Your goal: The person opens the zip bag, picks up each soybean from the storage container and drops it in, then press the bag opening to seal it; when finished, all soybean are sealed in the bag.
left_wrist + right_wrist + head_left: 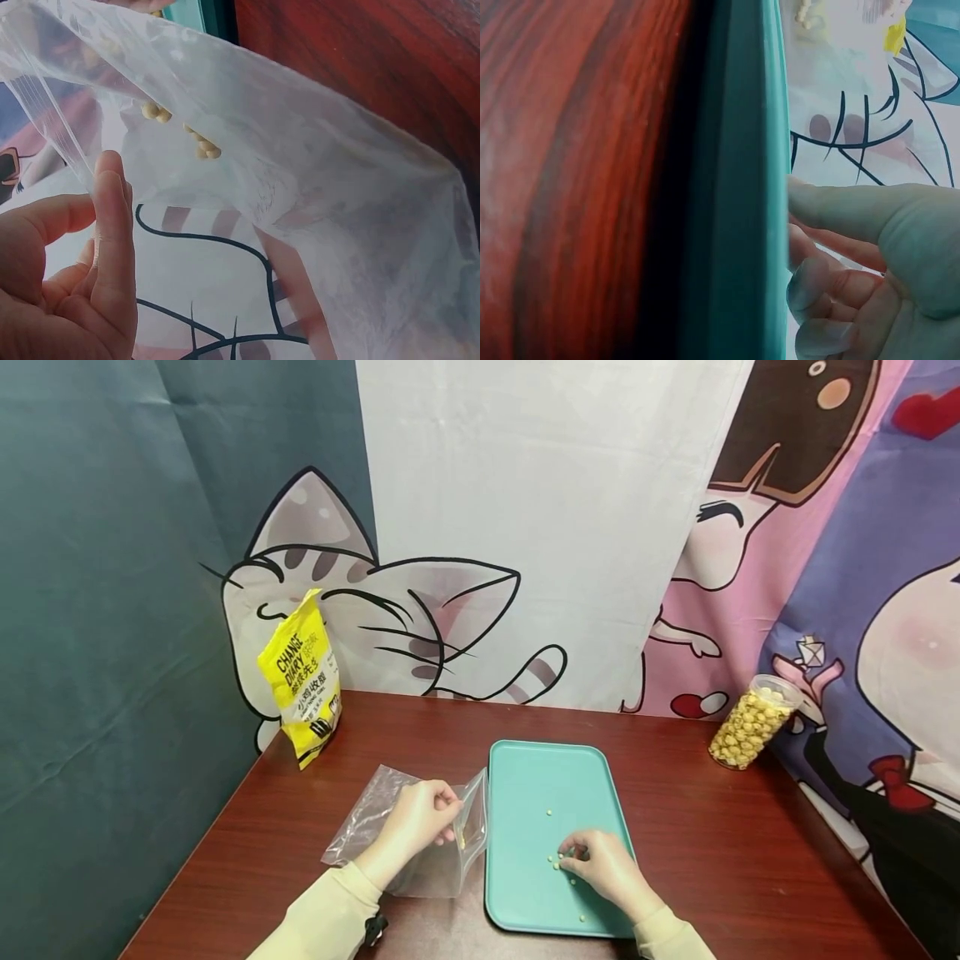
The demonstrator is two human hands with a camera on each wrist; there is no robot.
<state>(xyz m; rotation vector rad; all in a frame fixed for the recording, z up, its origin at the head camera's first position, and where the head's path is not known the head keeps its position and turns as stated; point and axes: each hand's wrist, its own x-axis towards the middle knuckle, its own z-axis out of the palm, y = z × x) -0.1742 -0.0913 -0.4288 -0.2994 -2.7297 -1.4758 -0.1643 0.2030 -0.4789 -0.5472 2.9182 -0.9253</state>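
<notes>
My left hand pinches the edge of a clear zip bag near its mouth, left of a teal tray. In the left wrist view, several small tan soybeans lie inside the bag, and the fingers hold its zip edge. Over the tray's lower right, my right hand has thumb and forefinger closed about a pale soybean. Several loose soybeans lie on the tray around those fingertips. The tray's rim hides the fingertips in the right wrist view.
A yellow snack packet stands at the back left of the brown wooden table. At the back right is a clear jar filled with yellow popcorn-like pieces. A printed cloth hangs behind the table.
</notes>
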